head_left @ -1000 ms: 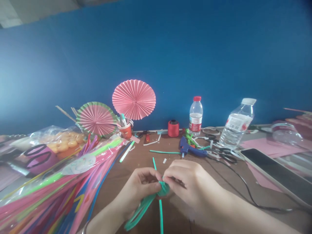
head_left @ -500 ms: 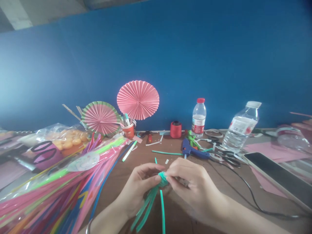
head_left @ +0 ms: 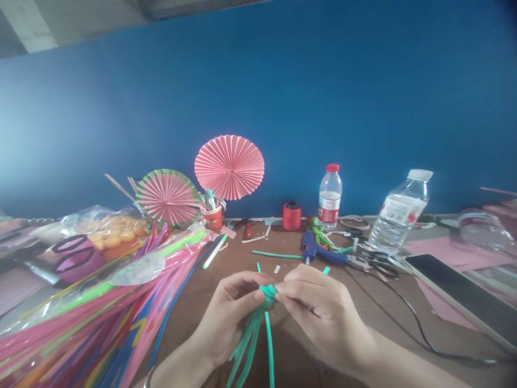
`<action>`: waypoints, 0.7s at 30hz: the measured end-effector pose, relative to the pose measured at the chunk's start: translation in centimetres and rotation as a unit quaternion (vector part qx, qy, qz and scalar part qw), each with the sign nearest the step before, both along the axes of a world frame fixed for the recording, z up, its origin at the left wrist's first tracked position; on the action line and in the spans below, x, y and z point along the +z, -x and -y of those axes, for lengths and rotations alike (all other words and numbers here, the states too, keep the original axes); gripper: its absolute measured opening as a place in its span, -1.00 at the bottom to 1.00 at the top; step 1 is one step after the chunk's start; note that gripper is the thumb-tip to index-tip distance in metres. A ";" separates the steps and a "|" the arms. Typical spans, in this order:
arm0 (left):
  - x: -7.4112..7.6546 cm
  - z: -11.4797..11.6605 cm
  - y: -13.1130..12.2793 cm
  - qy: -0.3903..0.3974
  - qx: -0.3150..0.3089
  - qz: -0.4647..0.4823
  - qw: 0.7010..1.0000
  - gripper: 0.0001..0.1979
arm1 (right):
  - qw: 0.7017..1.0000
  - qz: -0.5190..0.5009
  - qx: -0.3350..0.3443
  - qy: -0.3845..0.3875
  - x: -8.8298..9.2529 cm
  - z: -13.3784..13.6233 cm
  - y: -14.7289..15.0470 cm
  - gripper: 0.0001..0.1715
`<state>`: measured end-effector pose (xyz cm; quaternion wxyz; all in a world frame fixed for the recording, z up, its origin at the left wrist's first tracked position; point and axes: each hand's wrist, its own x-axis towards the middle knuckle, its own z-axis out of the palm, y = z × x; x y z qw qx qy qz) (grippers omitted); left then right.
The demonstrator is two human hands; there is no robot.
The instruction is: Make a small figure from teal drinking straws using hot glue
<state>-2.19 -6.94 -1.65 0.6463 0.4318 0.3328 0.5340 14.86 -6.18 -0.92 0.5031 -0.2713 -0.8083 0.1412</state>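
Note:
My left hand (head_left: 226,312) and my right hand (head_left: 319,310) meet low in the middle of the view, above the brown table (head_left: 210,280). Both pinch a bundle of teal pipe cleaners (head_left: 252,334) at a twisted knot between my fingertips. The bundle's loose ends hang down toward me, and one thin end sticks up behind my left fingers. Both hands are closed on it.
A clear bag of coloured pipe cleaners (head_left: 100,307) lies at left with pink-handled scissors (head_left: 68,250). Behind stand two pink paper fans (head_left: 229,167), a pen cup (head_left: 213,215), red thread spool (head_left: 291,215), blue glue gun (head_left: 319,250), two water bottles (head_left: 329,196), black scissors (head_left: 375,264) and a phone (head_left: 464,293).
My hands have stayed on the teal bundle and shifted slightly, working the knot; the hanging ends now point more straight down. The view has drifted a little to the left.

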 end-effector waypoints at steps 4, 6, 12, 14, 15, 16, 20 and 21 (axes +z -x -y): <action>0.0 0.1 0.0 -0.006 0.004 0.000 1.000 -0.89 | 0.999 -0.031 -0.006 0.017 -0.2 0.0 0.2 -0.82; 0.0 0.1 0.0 -0.008 0.004 -0.001 1.000 -0.89 | 0.998 -0.049 -0.017 0.027 -0.4 0.1 0.3 -0.87; -0.1 0.0 -0.1 0.002 0.004 0.001 1.000 -0.89 | 0.991 -0.070 -0.065 0.095 -0.9 0.2 0.3 -0.82; -0.2 -0.1 -0.1 -0.002 0.005 0.004 1.000 -0.89 | 0.992 -0.059 -0.042 0.104 -1.0 0.2 0.3 -0.85; -0.3 0.0 -0.2 -0.005 0.006 0.003 1.000 -0.88 | 0.993 -0.051 -0.028 0.104 -0.9 0.1 0.3 -0.87; -0.3 0.0 -0.2 -0.007 0.007 0.002 1.000 -0.88 | 0.994 -0.047 -0.015 0.101 -0.9 0.1 0.3 -0.89; -0.2 0.1 -0.2 -0.004 0.008 -0.001 1.000 -0.88 | 0.994 -0.054 0.002 0.090 -0.5 0.0 0.4 -0.86; -0.2 0.1 -0.3 -0.001 0.008 0.002 1.000 -0.88 | 0.995 -0.057 0.003 0.086 -0.5 0.0 0.4 -0.85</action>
